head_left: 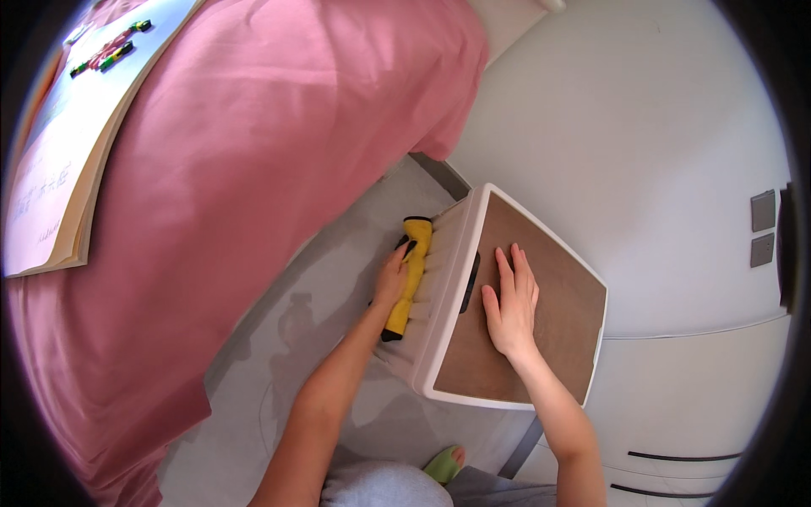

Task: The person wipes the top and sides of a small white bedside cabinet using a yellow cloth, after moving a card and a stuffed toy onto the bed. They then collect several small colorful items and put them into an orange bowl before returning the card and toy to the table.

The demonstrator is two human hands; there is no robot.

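A storage box [446,296] with a white body and a brown top panel stands on the floor beside the bed. My left hand [391,277] grips a yellow cloth [412,283] with black edges and presses it against the box's ribbed side wall. Its fingers are partly hidden by the folds. On the brown top panel [553,283] rests my right hand [513,308], palm down, fingers stretched out and nothing in them. A black handle or latch [470,282] sits at the top's left edge, close to that hand's thumb.
Pink bedding [279,110] drapes down on the left. An open book [76,144] lies on it, with small green, black and pink objects [110,51] on its page. White wall [617,127] and dark wall switches [762,228] are to the right. My foot wears a green slipper [442,466].
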